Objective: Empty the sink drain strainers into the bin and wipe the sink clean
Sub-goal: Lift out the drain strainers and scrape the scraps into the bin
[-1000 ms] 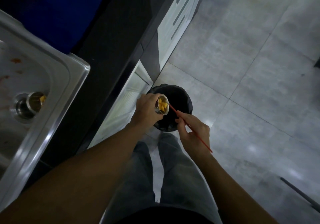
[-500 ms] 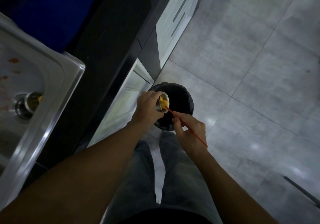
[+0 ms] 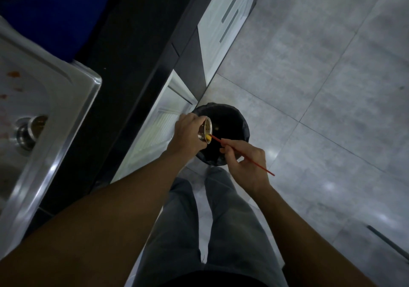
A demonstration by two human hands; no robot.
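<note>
My left hand (image 3: 188,132) grips a small metal drain strainer (image 3: 206,131), tipped on its side over a black bin (image 3: 234,122) on the floor. A little yellow food clings to the strainer's lower rim, and its perforated inside shows above that. My right hand (image 3: 245,161) pinches a thin red stick (image 3: 261,167) whose tip touches the yellow scrap at the rim. At the left, the steel sink (image 3: 55,100) carries orange stains, and a second strainer (image 3: 36,126) sits in its drain.
A black countertop (image 3: 132,54) runs between the sink and white cabinet fronts (image 3: 230,14). Grey floor tiles (image 3: 321,76) spread to the right. My legs in grey trousers (image 3: 199,220) stand just below the bin. A dark bar (image 3: 389,242) lies on the floor at lower right.
Most of the yellow food has left the strainer; only a scrap stays at its lower rim. The strainer is tipped further over the bin and the stick tip has moved to that rim.
</note>
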